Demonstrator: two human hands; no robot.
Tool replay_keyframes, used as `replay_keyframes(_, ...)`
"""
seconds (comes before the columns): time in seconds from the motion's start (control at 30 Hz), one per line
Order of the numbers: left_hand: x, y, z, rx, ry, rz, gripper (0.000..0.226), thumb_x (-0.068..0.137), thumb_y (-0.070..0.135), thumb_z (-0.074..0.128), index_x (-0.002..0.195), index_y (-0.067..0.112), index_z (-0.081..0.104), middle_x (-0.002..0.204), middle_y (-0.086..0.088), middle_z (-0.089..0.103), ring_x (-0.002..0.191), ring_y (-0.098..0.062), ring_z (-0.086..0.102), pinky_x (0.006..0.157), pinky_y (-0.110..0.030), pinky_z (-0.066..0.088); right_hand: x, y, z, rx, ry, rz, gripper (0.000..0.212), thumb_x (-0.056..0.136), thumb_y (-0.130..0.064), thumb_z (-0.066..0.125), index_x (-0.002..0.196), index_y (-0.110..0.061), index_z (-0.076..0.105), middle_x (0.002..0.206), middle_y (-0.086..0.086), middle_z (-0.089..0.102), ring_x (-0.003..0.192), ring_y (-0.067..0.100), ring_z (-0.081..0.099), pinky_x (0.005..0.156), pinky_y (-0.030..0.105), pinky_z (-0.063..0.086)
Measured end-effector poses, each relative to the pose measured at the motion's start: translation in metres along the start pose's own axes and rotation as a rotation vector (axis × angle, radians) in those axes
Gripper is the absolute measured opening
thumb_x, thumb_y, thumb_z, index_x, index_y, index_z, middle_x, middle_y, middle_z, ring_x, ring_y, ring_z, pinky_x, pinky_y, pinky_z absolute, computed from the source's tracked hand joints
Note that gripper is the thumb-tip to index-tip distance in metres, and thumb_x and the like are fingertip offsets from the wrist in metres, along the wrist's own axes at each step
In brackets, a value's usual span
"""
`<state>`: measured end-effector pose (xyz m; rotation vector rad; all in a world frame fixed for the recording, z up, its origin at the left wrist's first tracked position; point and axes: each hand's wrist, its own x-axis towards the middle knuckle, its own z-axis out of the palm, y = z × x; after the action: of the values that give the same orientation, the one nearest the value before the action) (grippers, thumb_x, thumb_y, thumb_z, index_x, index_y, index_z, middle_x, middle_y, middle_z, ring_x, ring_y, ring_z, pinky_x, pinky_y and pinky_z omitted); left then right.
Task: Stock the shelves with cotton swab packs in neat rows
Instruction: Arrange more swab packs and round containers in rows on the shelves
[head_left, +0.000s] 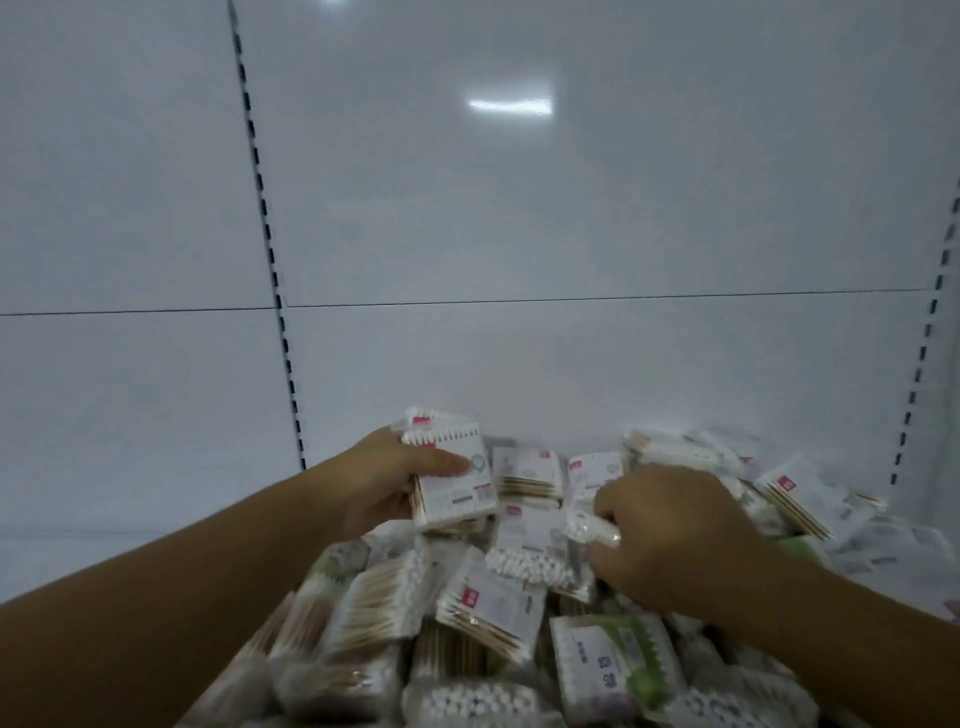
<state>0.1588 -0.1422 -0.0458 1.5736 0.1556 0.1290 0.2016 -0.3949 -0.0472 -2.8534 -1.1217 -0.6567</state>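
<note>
Gathering is the step in hand: your left hand (384, 483) clamps a small stack of packs (454, 475) above the loose pile (467, 623) on the shelf (47, 556), while your right hand (670, 530) curls its fingers round another pack (592, 527). Next, seat it squarely against the stack.

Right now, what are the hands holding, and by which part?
The left hand grips a stack of swab packs by its left side, thumb in front. The right hand pinches one pack by its cotton tips.
</note>
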Motion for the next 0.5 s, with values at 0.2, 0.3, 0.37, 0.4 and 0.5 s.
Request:
replay_keyframes(0.2,-0.02,0.005,-0.022,-0.069,0.063,0.014,0.027,0.079,-0.003,0.063,0.105,0.005,0.069,0.1,-0.016,0.073,0.09,-0.029,0.071,0.076,-0.039,0.058,0.011,-0.053,-0.034,0.476,0.484,-0.116,0.024,0.073,-0.048,0.065,0.092,-0.034,0.069,0.093,-0.017,0.071,0.073,0.01,0.066,0.061,0.028,0.051)
replay_keyframes(0.3,-0.045,0.009,-0.039,-0.186,0.037,0.066,0.043,0.074,0.01,0.065,0.116,0.004,0.066,0.112,-0.02,0.068,0.097,-0.032,0.068,0.081,-0.041,0.057,0.031,-0.104,-0.034,0.464,0.316,-0.209,0.037,0.077,-0.059,0.063,0.109,-0.043,0.055,0.134,-0.037,0.035,0.112,0.004,0.056,0.087,0.021,0.044)
replay_keyframes(0.37,-0.07,0.009,-0.068,-0.254,0.066,0.098,0.045,0.078,0.021,0.065,0.12,0.006,0.065,0.117,-0.019,0.067,0.102,-0.033,0.066,0.084,-0.043,0.056,0.047,-0.142,-0.033,0.522,0.218,-0.312,0.035,0.079,-0.064,0.057,0.108,-0.049,0.044,0.142,-0.037,0.019,0.127,-0.001,0.041,0.091,0.013,0.035)
replay_keyframes(0.4,-0.085,0.007,-0.089,-0.303,0.084,0.105,0.044,0.084,0.027,0.064,0.123,0.008,0.063,0.122,-0.019,0.065,0.109,-0.035,0.064,0.092,-0.047,0.053,0.055,-0.164,-0.034,0.568,0.189,-0.347,0.031,0.08,-0.064,0.053,0.105,-0.051,0.042,0.145,-0.036,0.014,0.133,-0.002,0.032,0.095,0.014,0.033)
replay_keyframes(0.5,-0.138,-0.004,-0.161,-0.389,0.163,0.133,0.047,0.089,0.038,0.059,0.126,0.01,0.061,0.124,-0.017,0.065,0.115,-0.033,0.061,0.099,-0.048,0.048,0.074,-0.243,-0.029,0.595,0.166,-0.466,0.027,0.089,-0.057,0.045,0.115,-0.047,0.045,0.142,-0.037,0.007,0.142,-0.003,0.015,0.102,0.018,0.03)
